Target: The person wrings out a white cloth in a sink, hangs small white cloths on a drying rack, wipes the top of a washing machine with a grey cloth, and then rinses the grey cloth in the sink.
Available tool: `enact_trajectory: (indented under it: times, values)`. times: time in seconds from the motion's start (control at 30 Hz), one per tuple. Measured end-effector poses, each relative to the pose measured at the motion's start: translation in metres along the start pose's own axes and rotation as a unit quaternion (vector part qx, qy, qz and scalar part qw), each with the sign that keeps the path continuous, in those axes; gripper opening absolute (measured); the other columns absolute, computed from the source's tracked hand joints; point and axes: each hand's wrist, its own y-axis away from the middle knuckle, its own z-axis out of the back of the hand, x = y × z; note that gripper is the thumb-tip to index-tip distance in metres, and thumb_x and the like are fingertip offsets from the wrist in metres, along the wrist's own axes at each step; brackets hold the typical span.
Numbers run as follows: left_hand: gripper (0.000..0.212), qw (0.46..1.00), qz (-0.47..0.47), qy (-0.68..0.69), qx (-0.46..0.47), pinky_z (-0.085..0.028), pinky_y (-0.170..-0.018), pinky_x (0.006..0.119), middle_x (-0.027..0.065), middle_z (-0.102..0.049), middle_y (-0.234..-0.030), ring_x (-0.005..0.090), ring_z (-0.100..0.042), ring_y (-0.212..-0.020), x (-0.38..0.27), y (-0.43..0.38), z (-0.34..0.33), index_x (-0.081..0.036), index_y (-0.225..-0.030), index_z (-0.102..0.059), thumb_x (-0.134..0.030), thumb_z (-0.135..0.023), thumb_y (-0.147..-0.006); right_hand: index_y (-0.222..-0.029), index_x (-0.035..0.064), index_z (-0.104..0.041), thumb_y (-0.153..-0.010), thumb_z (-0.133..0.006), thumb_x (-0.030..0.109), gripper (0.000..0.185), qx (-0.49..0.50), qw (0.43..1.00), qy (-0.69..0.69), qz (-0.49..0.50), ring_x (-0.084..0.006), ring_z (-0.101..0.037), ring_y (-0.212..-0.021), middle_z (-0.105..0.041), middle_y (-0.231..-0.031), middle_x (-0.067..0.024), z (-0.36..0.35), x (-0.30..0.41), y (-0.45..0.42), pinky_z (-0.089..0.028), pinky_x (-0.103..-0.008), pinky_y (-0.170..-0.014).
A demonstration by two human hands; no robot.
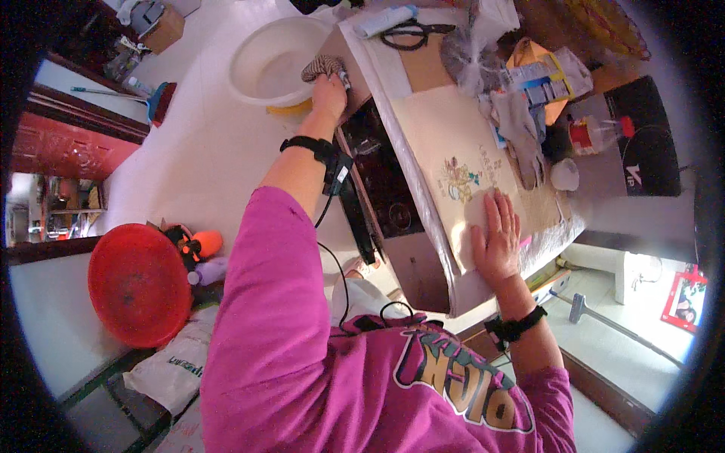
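Bunched in my left hand point(329, 99) is a striped brown-and-white cloth point(324, 65). That hand is stretched out at the pale side panel of a cabinet point(358, 68), over the near right rim of a large white plastic basin point(239, 79). My right hand point(499, 249) lies flat, palm down and holding nothing, on a cream sheet point(422, 122) printed with a flower drawing and writing. Under the sheet, a whitish cover point(416, 195) spreads over the cabinet top. Whether the cloth touches the panel is hard to tell.
Scissors point(410, 35), grey gloves point(512, 133) and a plastic bottle point(589, 136) lie on the cabinet top. A dark open door point(354, 209) hangs along its front. On my left are a red basin point(139, 283) and a broom point(160, 103). A black cable point(342, 272) runs from my left wrist.
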Motion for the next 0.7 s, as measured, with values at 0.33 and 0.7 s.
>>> enact_trajectory:
  times: [0.33,0.7]
  values:
    - [0.037,0.957,-0.222,0.169,-0.076,-0.031,-0.088,0.043,0.0244,-0.039,-0.11,0.0416,-0.037,-0.101,-0.07,0.189,0.01,0.004,-0.107,-0.039,-0.004,-0.049,-0.072,-0.12,0.0032,-0.035,-0.077,-0.046,0.026,0.05,-0.051,0.998,0.006,0.043,-0.0319,-0.028,-0.117,-0.034,-0.124,-0.0174,-0.013,-0.008,0.001,-0.021,-0.0424,-0.095]
    - [0.04,0.94,-0.316,0.056,0.113,-0.021,-0.097,0.047,0.0234,-0.034,-0.119,0.0408,-0.026,-0.115,-0.074,0.372,0.006,0.004,-0.103,-0.045,-0.011,-0.057,-0.067,-0.123,0.0037,-0.03,-0.082,-0.043,0.017,0.045,-0.187,0.942,-0.269,0.076,-0.0321,-0.026,-0.118,-0.027,-0.127,-0.0189,0.013,-0.032,0.019,-0.022,-0.0374,-0.097]
